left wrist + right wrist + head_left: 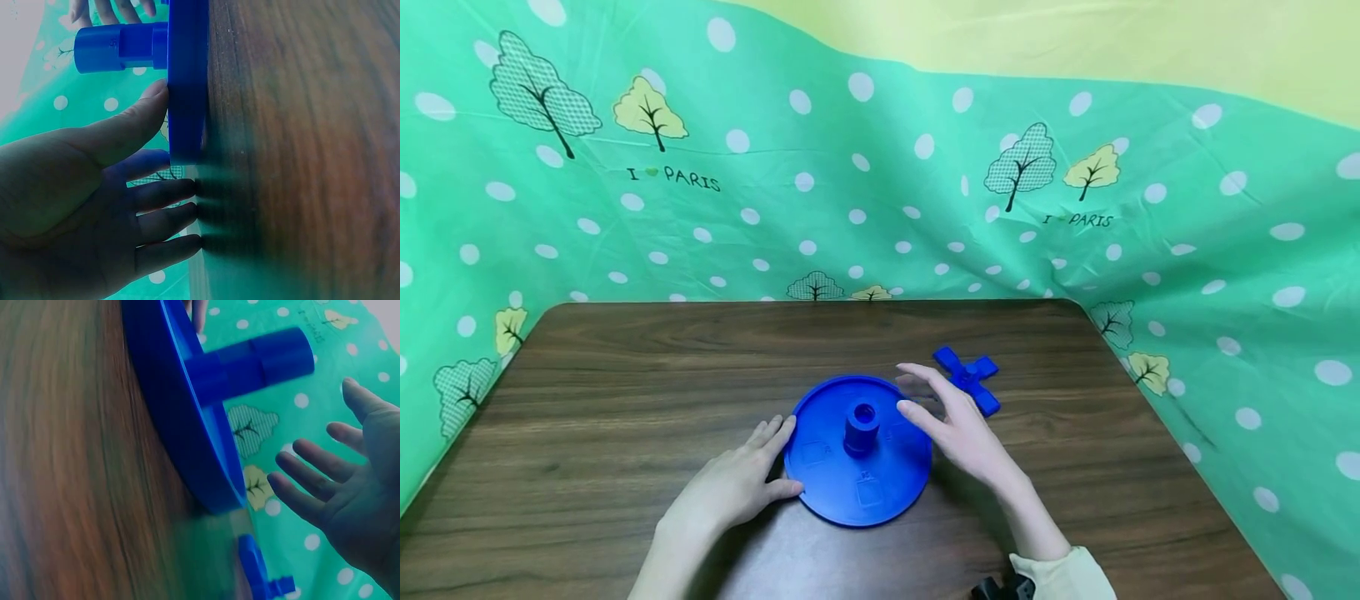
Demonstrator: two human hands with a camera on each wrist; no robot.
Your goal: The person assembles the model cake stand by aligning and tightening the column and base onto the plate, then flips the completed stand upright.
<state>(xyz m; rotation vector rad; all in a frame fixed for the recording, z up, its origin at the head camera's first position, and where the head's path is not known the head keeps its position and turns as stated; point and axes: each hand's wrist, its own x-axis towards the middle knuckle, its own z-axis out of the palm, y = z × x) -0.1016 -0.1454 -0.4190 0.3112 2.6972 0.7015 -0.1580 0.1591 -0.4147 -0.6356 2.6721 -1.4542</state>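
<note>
A round blue disc (827,492) with a raised rim lies on the table, and a hollow blue post (861,432) stands upright at its middle. My left hand (733,483) touches the disc's left rim with thumb and forefinger, fingers fairly straight. In the left wrist view the other fingertips reach down to the tabletop beside the disc. Above the disc's right edge hovers my right hand (951,425), fingers spread and holding nothing; the right wrist view shows it apart from the disc. Just behind it lies a blue cross-shaped piece (972,377) with a small central peg.
The brown wood-grain table (625,400) ends at a green dotted cloth (865,192) hung behind and along both sides. A black device (1003,587) sits at the right wrist, by a pale sleeve (1063,575).
</note>
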